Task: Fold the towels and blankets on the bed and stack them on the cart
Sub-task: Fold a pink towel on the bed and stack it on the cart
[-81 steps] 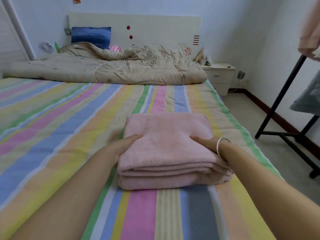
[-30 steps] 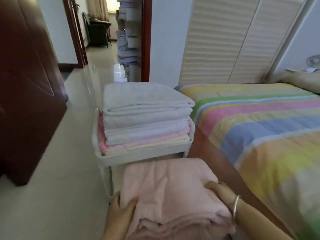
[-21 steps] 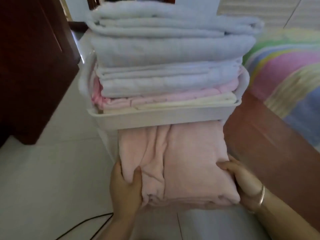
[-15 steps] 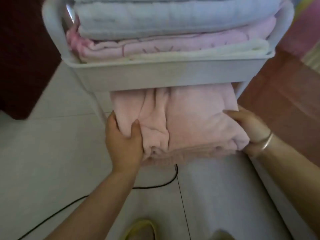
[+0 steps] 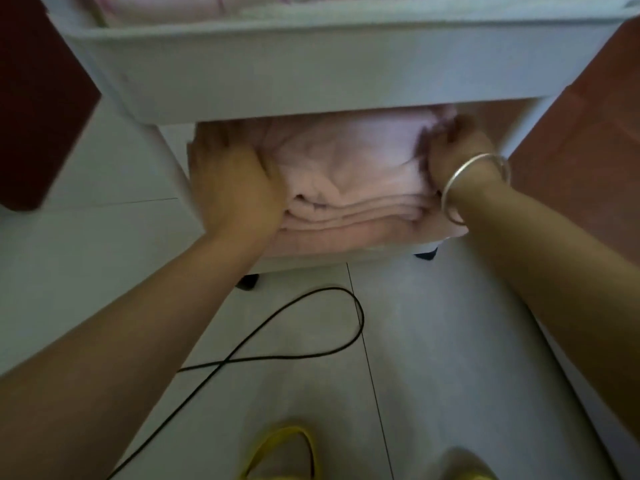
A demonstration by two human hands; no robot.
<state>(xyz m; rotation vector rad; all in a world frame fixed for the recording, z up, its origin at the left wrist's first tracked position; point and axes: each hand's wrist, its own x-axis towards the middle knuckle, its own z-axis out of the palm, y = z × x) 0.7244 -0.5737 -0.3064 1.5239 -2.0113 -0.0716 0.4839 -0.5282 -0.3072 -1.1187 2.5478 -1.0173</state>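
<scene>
The folded pink blanket (image 5: 349,174) lies on the lower shelf (image 5: 311,260) of the white cart (image 5: 521,123), its layered folds facing the person and its far part tucked under the upper tray (image 5: 311,64). The left hand (image 5: 235,181) rests palm down on the blanket's left side, fingers stretched forward and lying close together, the thumb on the top of the fabric (the fingertips are blurred, so how far they reach I cannot tell). The right hand (image 5: 453,147) is at the blanket's right rear corner, its fingers curled into the cloth and bunching it. A silver bangle (image 5: 476,178) circles that wrist. In the upper tray, pale pink folded linen (image 5: 156,5) shows above the rim. A small dark castor (image 5: 249,282) sits under the cart's near left corner. On the pale tiled floor (image 5: 86,271) a black cable (image 5: 311,341) loops near the cart, and a yellow slipper (image 5: 284,448) shows at the lower edge. A dark red door (image 5: 34,98) stands to the left, a reddish-brown bed frame (image 5: 588,133) to the right.
</scene>
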